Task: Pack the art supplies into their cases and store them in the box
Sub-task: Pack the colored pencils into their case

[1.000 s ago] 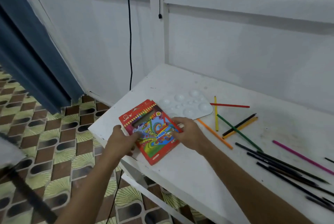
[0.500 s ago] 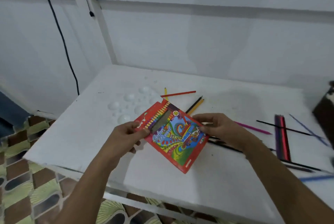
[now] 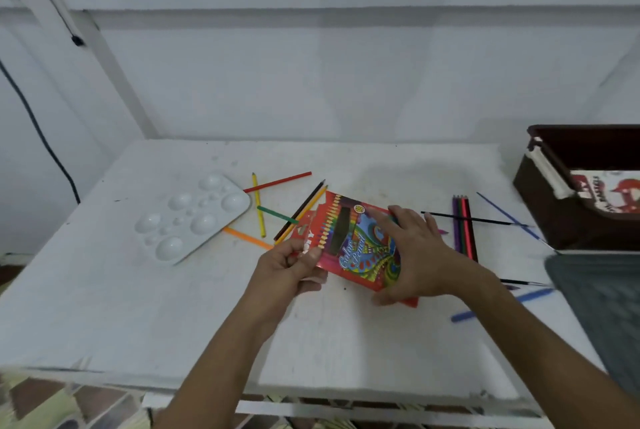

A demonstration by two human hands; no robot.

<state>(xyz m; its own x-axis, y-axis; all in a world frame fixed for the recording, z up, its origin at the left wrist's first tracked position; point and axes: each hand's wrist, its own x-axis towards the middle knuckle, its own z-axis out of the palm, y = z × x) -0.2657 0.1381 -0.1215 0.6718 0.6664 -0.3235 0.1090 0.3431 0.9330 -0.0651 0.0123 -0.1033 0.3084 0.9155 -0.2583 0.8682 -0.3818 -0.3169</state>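
A red colour-pencil case (image 3: 349, 241) with a bright swirl print is held above the white table (image 3: 138, 307). My left hand (image 3: 291, 269) pinches its left end near the opening flap. My right hand (image 3: 415, 255) grips its right side, thumb under and fingers over the front. Loose colour pencils (image 3: 277, 210) lie scattered behind the case, and a bundle of several more (image 3: 464, 224) lies to the right. A dark brown storage box (image 3: 568, 214) stands at the right edge with a printed pack inside.
A white paint palette (image 3: 194, 217) lies at the left back of the table. Thin black brushes (image 3: 474, 219) and a blue one (image 3: 502, 304) lie to the right. A grey mat (image 3: 602, 307) covers the near right corner. A white wall runs behind.
My view has swung right, bringing the brown box and the grey mat into sight. Both hands keep hold of the case, and my right hand has spread further over its front.
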